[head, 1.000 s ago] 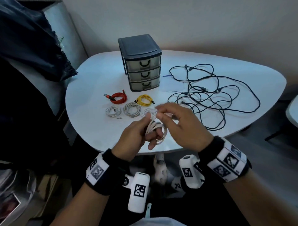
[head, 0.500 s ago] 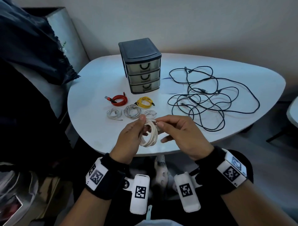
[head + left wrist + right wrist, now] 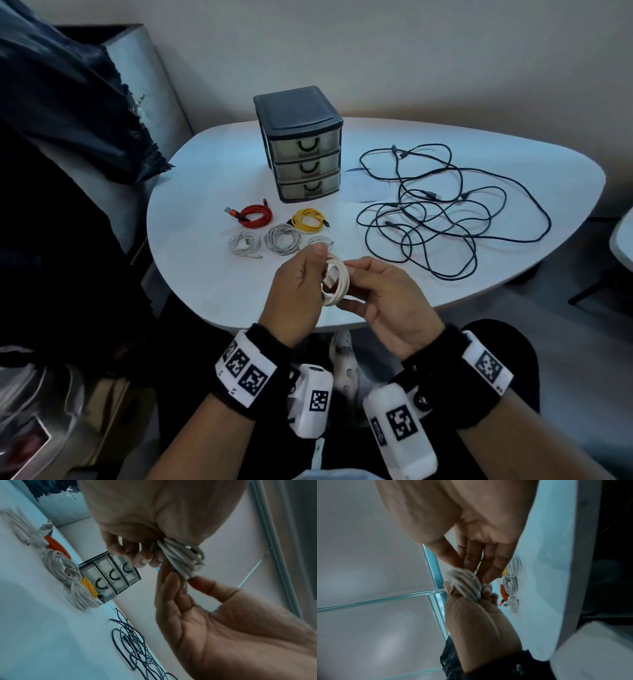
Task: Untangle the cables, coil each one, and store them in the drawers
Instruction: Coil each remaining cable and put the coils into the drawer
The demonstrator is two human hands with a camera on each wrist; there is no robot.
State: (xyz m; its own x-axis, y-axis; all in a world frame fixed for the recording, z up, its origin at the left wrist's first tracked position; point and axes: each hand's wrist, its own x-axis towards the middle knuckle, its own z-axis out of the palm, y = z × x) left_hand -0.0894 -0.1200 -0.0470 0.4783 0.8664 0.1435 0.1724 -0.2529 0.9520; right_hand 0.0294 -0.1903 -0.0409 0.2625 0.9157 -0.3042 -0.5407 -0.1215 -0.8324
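Room: pale wall behind a rounded white counter (image 3: 205, 192).
Head view: both hands pinch a white coil (image 3: 337, 279) over the near edge; drawer unit (image 3: 303, 144) closed, five coils (image 3: 284, 238) waiting, black tangle (image 3: 445, 212) unsorted.
Left wrist view: left hand (image 3: 154, 513) grips the bundle.
Right wrist view: right hand (image 3: 462, 513) fingertips clamp it; free counter lies leftward.

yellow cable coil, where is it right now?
In the head view the yellow cable coil lies on the white table, just in front of the drawer unit, right of the red coil and behind the white coils.
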